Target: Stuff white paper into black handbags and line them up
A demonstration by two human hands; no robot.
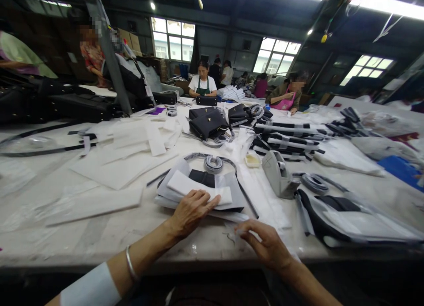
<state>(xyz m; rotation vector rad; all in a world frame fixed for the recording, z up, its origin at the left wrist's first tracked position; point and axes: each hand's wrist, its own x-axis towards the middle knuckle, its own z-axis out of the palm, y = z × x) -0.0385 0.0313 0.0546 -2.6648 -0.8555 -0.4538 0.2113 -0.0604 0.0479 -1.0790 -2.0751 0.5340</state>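
Well, on the left side of the frame, a pile of black bags (76, 105) lies in the upper part. Below it, thin white sheets (115, 160) are spread over the pale desk (39, 246), and a long white foam piece (99, 206) lies nearer the front edge. Next comes the left hand (192, 211), just below the middle of the frame. Its grip is loose and flat, with the fingers resting on a white pad (185, 182). That pad lies on top of the wrapped bag (201, 178), which sits on the desk in the middle of the frame. A rolled-up strap (213, 168) lies at the bag's far side. To the right, the right hand (265, 242) has a narrow grip, with thumb and finger pinching a see-through strip (240, 217) by the bag's near edge. Farther right stand a small dish (253, 161) and a gray tape holder (278, 178). Another wrapped bag (341, 204) lies at the lower right, and something blue (406, 171) is near the right edge.
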